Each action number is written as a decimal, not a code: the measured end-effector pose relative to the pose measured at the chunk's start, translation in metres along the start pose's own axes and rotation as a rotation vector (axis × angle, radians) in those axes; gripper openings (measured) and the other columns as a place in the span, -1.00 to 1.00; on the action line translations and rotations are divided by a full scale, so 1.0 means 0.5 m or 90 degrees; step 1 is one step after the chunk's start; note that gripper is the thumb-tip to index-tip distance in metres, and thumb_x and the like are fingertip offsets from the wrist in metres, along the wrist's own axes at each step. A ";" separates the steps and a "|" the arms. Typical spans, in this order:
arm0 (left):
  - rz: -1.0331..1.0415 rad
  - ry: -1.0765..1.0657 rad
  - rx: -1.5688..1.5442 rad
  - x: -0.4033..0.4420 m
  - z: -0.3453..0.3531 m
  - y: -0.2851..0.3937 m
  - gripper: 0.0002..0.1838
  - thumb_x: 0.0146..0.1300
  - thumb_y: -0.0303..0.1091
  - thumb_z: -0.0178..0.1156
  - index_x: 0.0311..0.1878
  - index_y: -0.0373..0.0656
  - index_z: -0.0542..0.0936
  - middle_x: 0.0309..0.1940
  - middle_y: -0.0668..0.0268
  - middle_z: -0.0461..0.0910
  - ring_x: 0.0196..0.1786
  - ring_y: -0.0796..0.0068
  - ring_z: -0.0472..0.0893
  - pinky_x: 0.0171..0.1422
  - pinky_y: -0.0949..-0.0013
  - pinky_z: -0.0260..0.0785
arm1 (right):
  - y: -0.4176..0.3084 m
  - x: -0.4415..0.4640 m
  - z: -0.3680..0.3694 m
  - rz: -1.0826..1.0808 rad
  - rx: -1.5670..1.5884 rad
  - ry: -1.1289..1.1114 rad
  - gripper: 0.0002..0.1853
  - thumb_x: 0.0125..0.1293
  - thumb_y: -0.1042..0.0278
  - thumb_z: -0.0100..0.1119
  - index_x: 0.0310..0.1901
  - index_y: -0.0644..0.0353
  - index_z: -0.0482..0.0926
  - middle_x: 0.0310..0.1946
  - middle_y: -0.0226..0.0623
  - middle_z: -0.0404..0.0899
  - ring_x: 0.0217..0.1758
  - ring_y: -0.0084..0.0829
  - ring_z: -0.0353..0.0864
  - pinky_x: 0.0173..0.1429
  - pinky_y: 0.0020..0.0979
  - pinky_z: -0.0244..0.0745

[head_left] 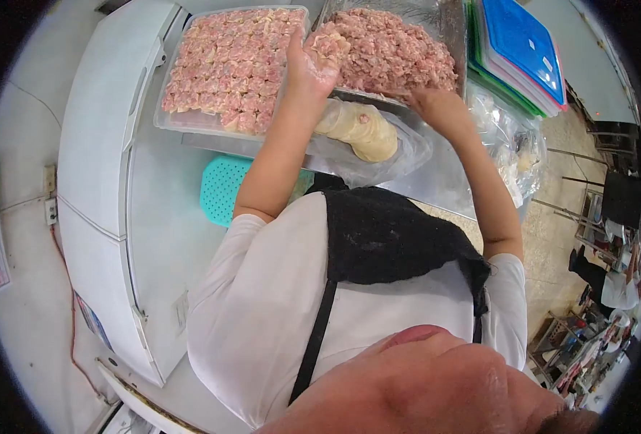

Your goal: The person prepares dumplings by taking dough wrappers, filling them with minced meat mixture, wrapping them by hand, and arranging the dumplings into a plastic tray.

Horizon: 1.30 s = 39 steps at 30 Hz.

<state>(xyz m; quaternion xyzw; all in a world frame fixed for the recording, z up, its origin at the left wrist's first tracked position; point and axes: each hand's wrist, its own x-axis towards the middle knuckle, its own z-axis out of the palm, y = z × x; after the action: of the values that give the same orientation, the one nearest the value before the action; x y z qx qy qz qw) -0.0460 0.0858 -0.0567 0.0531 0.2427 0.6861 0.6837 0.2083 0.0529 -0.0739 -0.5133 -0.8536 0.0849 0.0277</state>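
Note:
My left hand [312, 74] is raised between the two trays, its fingers curled around a meat-filled dumpling [330, 45]. Rows of open-topped dumplings [237, 61] fill most of a clear plastic tray [190, 123] to its left. A mound of ground meat [396, 50] lies in a metal tray [447, 18]. At that tray's near edge is my right hand [439, 110], its fingers closed around something thin that I cannot make out. Between my forearms, a fanned stack of round dough wrappers [371, 139] rests on plastic film [411, 148], with a bit of meat on top.
Blue, green and clear lids [519, 43] are stacked at the right. Plastic bags [512, 141] lie below them. A teal perforated basket [219, 192] sits under my left forearm. The white refrigerator [110, 130] stands at left. Another person [617, 289] is far off at right.

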 end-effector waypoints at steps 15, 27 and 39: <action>-0.065 -0.058 -0.018 -0.051 0.063 -0.117 -0.40 0.27 0.11 0.02 0.16 -0.20 0.40 0.13 0.07 0.44 0.12 0.00 0.44 0.27 -0.16 0.24 | -0.050 -0.092 -0.189 -0.013 -0.010 0.168 -0.75 0.31 0.20 0.07 -0.02 0.01 0.57 -0.24 -0.21 0.57 -0.19 -0.13 0.60 -0.22 -0.17 0.48; 0.154 -0.099 0.376 -0.131 0.031 -0.016 -0.29 0.05 -0.63 0.15 0.32 -0.20 0.20 -0.06 0.13 0.52 0.13 0.09 0.49 0.29 -0.03 0.31 | 0.032 -0.089 -0.080 -0.127 0.168 0.212 -0.74 0.35 0.23 0.00 -0.14 0.23 0.57 -0.23 0.00 0.57 -0.17 -0.02 0.58 -0.14 -0.12 0.49; 0.284 -0.025 1.066 -0.168 -0.172 -0.113 -0.43 -0.06 -0.25 0.34 0.08 -0.18 0.49 -0.09 0.13 0.60 0.00 0.24 0.59 0.11 0.30 0.38 | 0.022 -0.099 0.059 -0.050 0.257 -0.050 -0.64 0.37 0.15 -0.02 -0.33 0.33 0.54 -0.34 0.13 0.55 -0.20 0.10 0.55 -0.13 -0.05 0.39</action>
<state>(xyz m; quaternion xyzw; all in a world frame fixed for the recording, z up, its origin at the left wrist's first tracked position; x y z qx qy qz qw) -0.0246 -0.0205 -0.1334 0.5970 0.6401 0.3990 0.2732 0.2375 0.0109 -0.1027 -0.4597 -0.8391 0.2730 0.1003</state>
